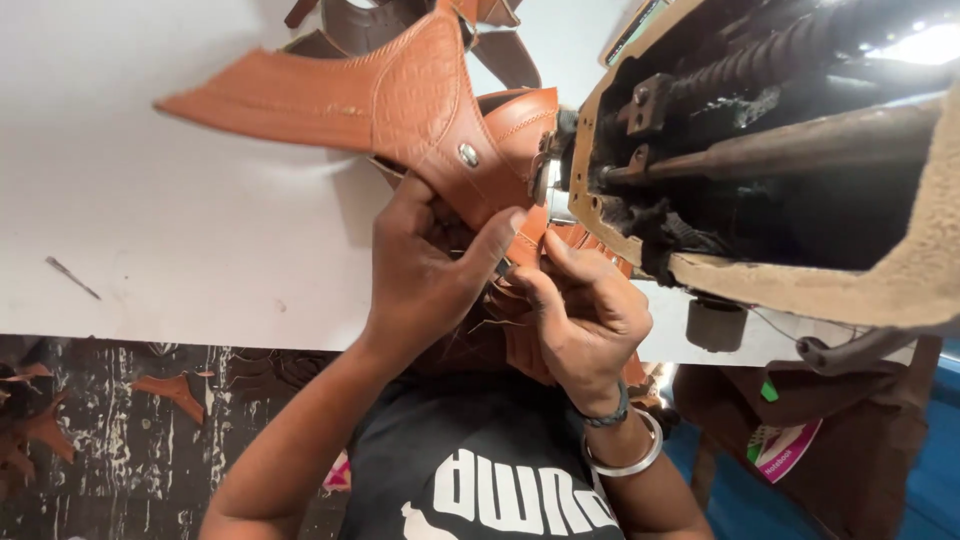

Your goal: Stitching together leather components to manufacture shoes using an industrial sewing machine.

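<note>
Two hands work one leather piece at the edge of a white tabletop (180, 230). A sewing machine (780, 150), seen from close by, fills the upper right, its worn housing showing rods and a coiled part inside. The tan leather piece (400, 100) is a stitched, textured shape with a long flap pointing left and a metal rivet (468, 154) near its middle; it is held up above the tabletop, its right edge pressed against the machine's post. The left hand (425, 270) has its grip clamped on the lower part of the leather, thumb on the outer face. The right hand (580, 315), wearing a metal bangle (630, 455) and a dark band, pinches the leather's lower edge just beside the left thumb. Leather scraps (175, 390) lie on the dark floor (120, 450) below. A thin needle-like tool (72, 277) lies on the tabletop, well apart.
</note>
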